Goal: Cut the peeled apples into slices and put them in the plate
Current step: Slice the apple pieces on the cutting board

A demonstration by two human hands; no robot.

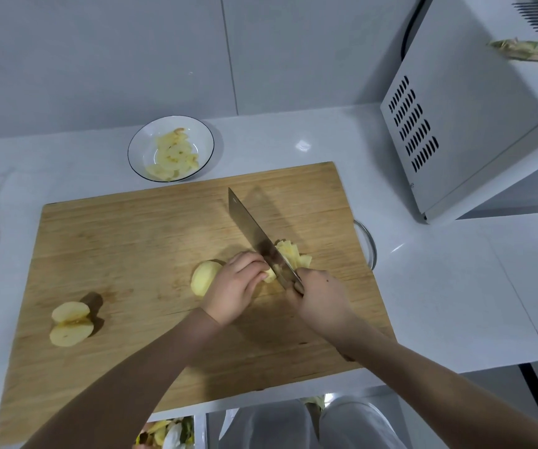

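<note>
On the wooden cutting board [131, 247] my left hand [236, 288] presses down on a small remnant of peeled apple [270, 275]. My right hand [321, 298] grips the handle of a cleaver [254, 236], whose blade stands against that piece. A fan of cut slices [293, 254] lies just right of the blade. Beside my left hand rests a peeled apple half [203, 277]. Two more apple halves [70, 324] sit at the board's left. A white plate [141, 147] with a dark rim, holding several slices, stands behind the board.
A white microwave [475, 124] stands at the right on the white counter [439, 286]. A metal ring handle [368, 244] sticks out from the board's right edge. Peel scraps in a bin [167, 432] show below the counter's front edge.
</note>
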